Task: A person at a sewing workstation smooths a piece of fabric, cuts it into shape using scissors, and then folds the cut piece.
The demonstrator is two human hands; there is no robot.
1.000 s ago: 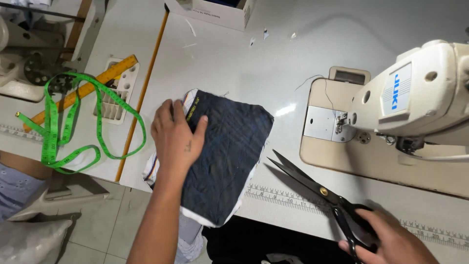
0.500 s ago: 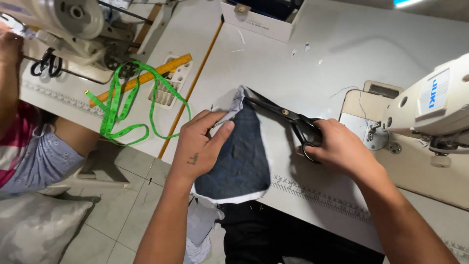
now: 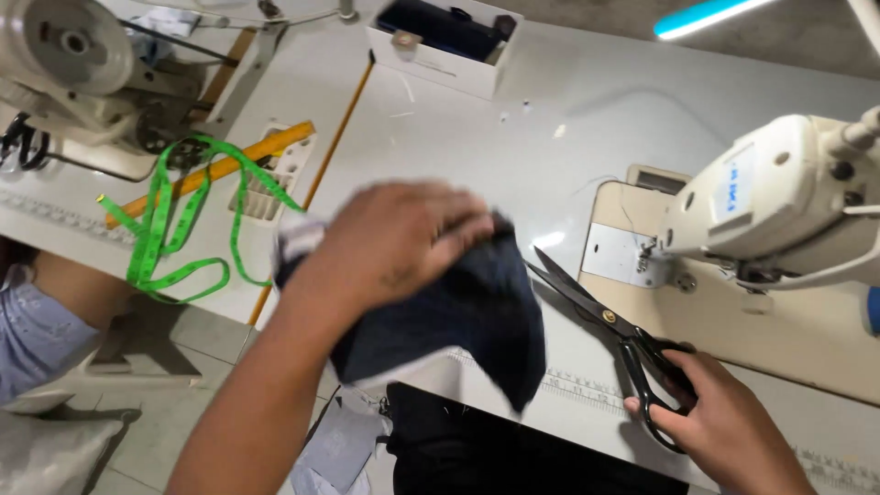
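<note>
at nine o'clock a green tape (image 3: 174, 229) lies looped on the table (image 3: 513, 137), near a yellow ruler (image 3: 220, 170). your left hand (image 3: 403, 238), blurred, grips the dark cloth (image 3: 458, 321) at the table's near edge, centre frame. at four o'clock your right hand (image 3: 710, 426) is closed through the handles of the scissors (image 3: 614, 330), blades parted, pointing toward the cloth. the sewing machine (image 3: 779, 202) stands at three o'clock.
</note>
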